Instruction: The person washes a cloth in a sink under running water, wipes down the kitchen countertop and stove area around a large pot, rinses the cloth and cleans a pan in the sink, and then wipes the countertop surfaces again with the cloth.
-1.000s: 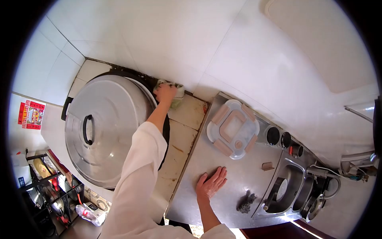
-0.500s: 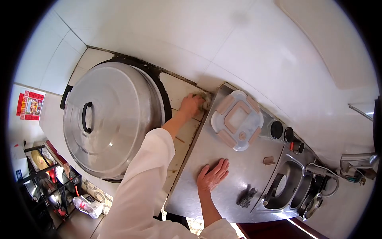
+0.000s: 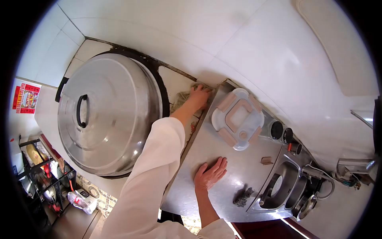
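While the cloth (image 3: 182,97) was pressed by the spread left hand (image 3: 198,96) near twelve o'clock, even pressure was judged best, the right hand (image 3: 210,174) splayed.

Rag (image 3: 182,97): matt cloth. Pot lid (image 3: 113,101): smooth, shiny metal. Counter (image 3: 234,171): glossy metal. Scrubber (image 3: 243,195): rough. Wall (image 3: 187,28): smooth, glossy.

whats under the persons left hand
A pale greenish cloth shows from under the left hand, lying on the white tiles. The part beneath the palm, and the tile surface below the cloth, are covered and cannot be seen.
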Tool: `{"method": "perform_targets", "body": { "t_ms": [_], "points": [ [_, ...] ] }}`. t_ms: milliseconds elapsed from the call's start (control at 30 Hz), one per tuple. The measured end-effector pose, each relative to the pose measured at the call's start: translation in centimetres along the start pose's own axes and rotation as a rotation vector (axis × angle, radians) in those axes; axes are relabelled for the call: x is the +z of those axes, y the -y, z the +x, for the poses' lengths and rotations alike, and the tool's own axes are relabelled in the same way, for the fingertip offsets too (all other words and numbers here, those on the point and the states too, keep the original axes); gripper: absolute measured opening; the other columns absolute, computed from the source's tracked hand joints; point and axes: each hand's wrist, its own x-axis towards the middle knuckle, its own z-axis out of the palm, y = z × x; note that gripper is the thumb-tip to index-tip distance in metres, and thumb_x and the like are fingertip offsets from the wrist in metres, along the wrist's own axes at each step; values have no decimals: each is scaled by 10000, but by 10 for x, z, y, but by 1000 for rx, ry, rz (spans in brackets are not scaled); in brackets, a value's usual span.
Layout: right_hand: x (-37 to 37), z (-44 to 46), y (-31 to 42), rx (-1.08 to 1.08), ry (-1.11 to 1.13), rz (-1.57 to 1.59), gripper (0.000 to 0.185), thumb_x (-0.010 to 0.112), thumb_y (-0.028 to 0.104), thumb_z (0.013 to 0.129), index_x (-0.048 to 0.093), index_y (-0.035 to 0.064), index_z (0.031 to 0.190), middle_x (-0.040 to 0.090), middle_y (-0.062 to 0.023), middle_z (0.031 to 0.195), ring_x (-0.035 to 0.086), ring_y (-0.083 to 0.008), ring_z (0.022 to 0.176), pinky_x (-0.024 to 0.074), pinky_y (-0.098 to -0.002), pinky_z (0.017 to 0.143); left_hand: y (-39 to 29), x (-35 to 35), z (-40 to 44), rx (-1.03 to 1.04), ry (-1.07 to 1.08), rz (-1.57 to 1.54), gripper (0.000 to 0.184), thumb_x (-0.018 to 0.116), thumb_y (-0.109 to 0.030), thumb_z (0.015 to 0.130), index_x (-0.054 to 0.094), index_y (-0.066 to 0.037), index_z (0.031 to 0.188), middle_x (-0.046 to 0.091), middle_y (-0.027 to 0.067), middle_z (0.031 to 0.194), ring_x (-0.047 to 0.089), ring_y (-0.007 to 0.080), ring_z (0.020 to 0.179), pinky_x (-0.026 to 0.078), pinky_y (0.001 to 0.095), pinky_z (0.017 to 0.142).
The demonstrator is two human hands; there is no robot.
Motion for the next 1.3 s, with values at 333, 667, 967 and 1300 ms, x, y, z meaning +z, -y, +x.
{"method": "perform_targets", "body": {
  "t_ms": [333,667,967,1300],
  "points": [
    [-3,-3,5,-5,1,43,638,484,272,868,279,-15,1400,268,-194,1471,223,-363,1374,136,-541,1108,6,-6,-42,211,422,158,353,631,-133,700,659,-155,1051,645,35,1024,590,268,1009,496,409,824],
    [-3,-1,2,2,31,34,675,505,273,850,265,-25,1407,255,-201,1477,210,-370,1380,126,-546,1111,13,13,-6,25,-153,-49,423,623,-131,659,622,-120,1081,591,99,1106,493,308,1101,473,453,833],
    [-6,-1,5,18,42,52,628,480,251,871,262,-6,1401,254,-196,1469,193,-352,1385,108,-527,1121,14,-2,-41,-7,141,-212,242,590,-127,649,678,-54,862,644,170,902,616,346,892,496,440,791],
    [-1,2,4,1,31,45,660,503,272,851,282,-31,1394,257,-206,1471,209,-377,1374,130,-550,1106,26,20,2,111,-70,37,572,705,-154,662,568,-166,1217,520,16,1239,477,271,1141,468,422,886]
  ]
}}
